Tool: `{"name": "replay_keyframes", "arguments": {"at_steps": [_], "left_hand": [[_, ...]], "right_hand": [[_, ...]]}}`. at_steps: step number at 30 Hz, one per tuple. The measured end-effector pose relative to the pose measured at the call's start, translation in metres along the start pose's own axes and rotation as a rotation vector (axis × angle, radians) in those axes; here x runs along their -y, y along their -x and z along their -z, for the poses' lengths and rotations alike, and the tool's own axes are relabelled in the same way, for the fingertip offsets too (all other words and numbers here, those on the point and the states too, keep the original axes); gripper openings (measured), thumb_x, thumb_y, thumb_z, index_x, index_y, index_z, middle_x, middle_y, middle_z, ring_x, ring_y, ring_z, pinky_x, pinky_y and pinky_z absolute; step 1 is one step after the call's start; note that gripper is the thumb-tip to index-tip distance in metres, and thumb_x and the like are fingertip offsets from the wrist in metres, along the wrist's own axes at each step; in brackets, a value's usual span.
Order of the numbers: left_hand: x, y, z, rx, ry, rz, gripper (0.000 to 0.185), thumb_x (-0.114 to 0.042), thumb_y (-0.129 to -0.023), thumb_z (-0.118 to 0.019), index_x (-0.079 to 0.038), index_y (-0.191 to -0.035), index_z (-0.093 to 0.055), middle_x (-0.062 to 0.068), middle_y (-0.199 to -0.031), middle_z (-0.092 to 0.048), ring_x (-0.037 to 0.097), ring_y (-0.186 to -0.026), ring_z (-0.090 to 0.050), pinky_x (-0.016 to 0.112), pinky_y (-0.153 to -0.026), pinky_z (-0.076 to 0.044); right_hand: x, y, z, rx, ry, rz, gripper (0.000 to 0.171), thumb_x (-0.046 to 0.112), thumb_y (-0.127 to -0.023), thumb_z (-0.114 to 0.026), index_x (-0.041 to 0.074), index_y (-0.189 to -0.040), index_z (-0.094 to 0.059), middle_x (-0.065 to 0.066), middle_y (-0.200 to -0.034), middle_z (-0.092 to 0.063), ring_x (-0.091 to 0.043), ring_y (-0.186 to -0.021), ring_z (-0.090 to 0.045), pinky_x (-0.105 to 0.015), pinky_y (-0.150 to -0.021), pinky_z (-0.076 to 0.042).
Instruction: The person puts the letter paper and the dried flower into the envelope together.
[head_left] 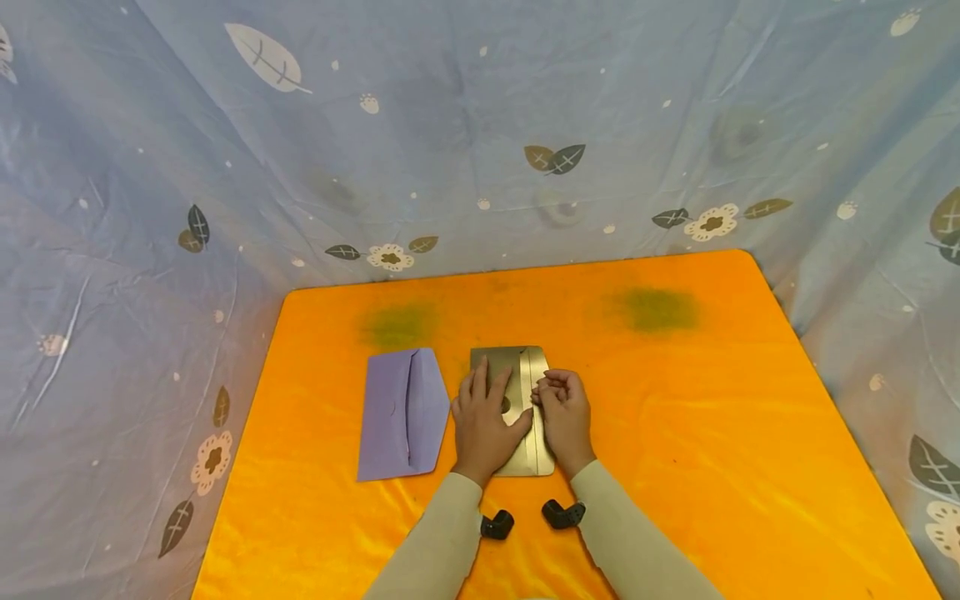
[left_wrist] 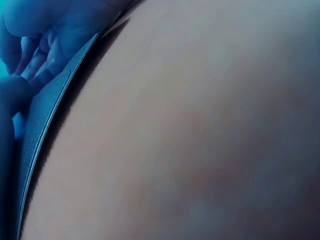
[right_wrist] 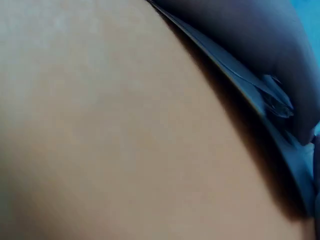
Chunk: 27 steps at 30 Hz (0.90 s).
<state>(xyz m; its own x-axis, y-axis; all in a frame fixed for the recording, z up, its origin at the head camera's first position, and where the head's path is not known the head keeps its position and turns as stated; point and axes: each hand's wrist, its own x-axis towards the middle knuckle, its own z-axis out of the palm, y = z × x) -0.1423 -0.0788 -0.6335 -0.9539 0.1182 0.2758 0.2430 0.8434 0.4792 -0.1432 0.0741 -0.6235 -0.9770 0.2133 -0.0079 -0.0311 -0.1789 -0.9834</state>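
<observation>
A gold envelope lies on the orange cloth with its flap opened out to the right. A paler strip runs lengthwise beside the fold. Spread over the envelope's body, my left hand presses it down, thumb reaching toward the strip. My right hand is at the flap, its bent fingertips pinching at the strip's edge; what exactly lies between them is hidden. In the right wrist view, a small shiny crumpled piece shows by a finger. In the left wrist view, curled fingers lie behind the envelope edge.
Left of the gold envelope lies a purple envelope, its flap also opened to the right. Orange cloth covers the table. A pale blue patterned curtain hangs around its back and sides. Black bands with camera mounts sit on the wrists.
</observation>
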Motion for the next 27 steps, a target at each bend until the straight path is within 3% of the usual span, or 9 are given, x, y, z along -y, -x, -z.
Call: {"name": "replay_keyframes", "arguments": {"at_steps": [8,13,15,18,21,24,27], "left_hand": [[0.001,0.007,0.0,0.115,-0.08,-0.009,0.082,-0.059,-0.1,-0.064,-0.032,-0.172,-0.037,0.011,-0.182,-0.01,0.038,-0.161,-0.02,0.064,-0.11,-0.034],[0.002,0.007,0.002,0.186,-0.102,0.001,0.083,-0.064,-0.105,-0.057,-0.031,-0.175,-0.028,0.011,-0.182,0.0,0.036,-0.164,-0.009,0.064,-0.114,-0.031],[0.004,0.007,0.003,0.179,-0.082,-0.006,0.081,-0.063,-0.107,-0.055,-0.028,-0.175,-0.029,0.012,-0.182,-0.003,0.037,-0.164,-0.009,0.065,-0.114,-0.03],[0.009,0.009,0.004,0.115,-0.014,-0.008,0.071,-0.055,-0.11,-0.055,-0.024,-0.172,-0.038,0.014,-0.18,-0.014,0.039,-0.163,-0.016,0.068,-0.113,-0.031],[0.011,0.01,0.008,0.056,0.053,0.013,0.06,-0.045,-0.111,-0.059,-0.023,-0.166,-0.05,0.015,-0.178,-0.025,0.04,-0.16,-0.024,0.07,-0.112,-0.032],[0.013,0.01,0.014,0.039,0.114,0.034,0.057,-0.039,-0.108,-0.066,-0.018,-0.161,-0.057,0.018,-0.175,-0.03,0.042,-0.158,-0.03,0.072,-0.112,-0.033],[0.015,0.009,0.023,0.071,0.147,0.041,0.058,-0.036,-0.107,-0.069,-0.013,-0.159,-0.059,0.02,-0.173,-0.034,0.044,-0.155,-0.033,0.073,-0.112,-0.033]], "right_hand": [[-0.002,0.012,0.014,0.016,0.118,0.009,0.024,0.003,-0.108,-0.063,-0.008,-0.129,-0.062,-0.024,-0.11,-0.068,-0.032,-0.095,-0.072,-0.028,-0.084,-0.06],[0.004,0.013,0.027,0.092,0.068,-0.054,0.026,0.006,-0.11,-0.062,-0.009,-0.131,-0.06,-0.027,-0.112,-0.065,-0.037,-0.1,-0.071,-0.032,-0.089,-0.06],[0.008,0.008,0.032,0.148,0.044,-0.125,0.029,0.008,-0.111,-0.062,-0.009,-0.133,-0.059,-0.028,-0.116,-0.065,-0.036,-0.103,-0.071,-0.034,-0.092,-0.06],[0.015,0.003,0.042,0.23,0.039,-0.235,0.031,0.011,-0.112,-0.061,-0.01,-0.135,-0.059,-0.029,-0.119,-0.065,-0.033,-0.106,-0.072,-0.035,-0.094,-0.059],[0.02,0.002,0.052,0.289,0.096,-0.294,0.033,0.013,-0.113,-0.06,-0.01,-0.136,-0.058,-0.028,-0.118,-0.066,-0.033,-0.105,-0.073,-0.035,-0.092,-0.06],[0.025,0.002,0.062,0.309,0.177,-0.293,0.032,0.013,-0.113,-0.06,-0.01,-0.135,-0.059,-0.026,-0.116,-0.066,-0.035,-0.103,-0.073,-0.034,-0.088,-0.061],[0.03,0.001,0.071,0.316,0.318,-0.231,0.033,0.018,-0.113,-0.061,-0.007,-0.134,-0.061,-0.021,-0.115,-0.068,-0.033,-0.102,-0.071,-0.034,-0.087,-0.061]]}}
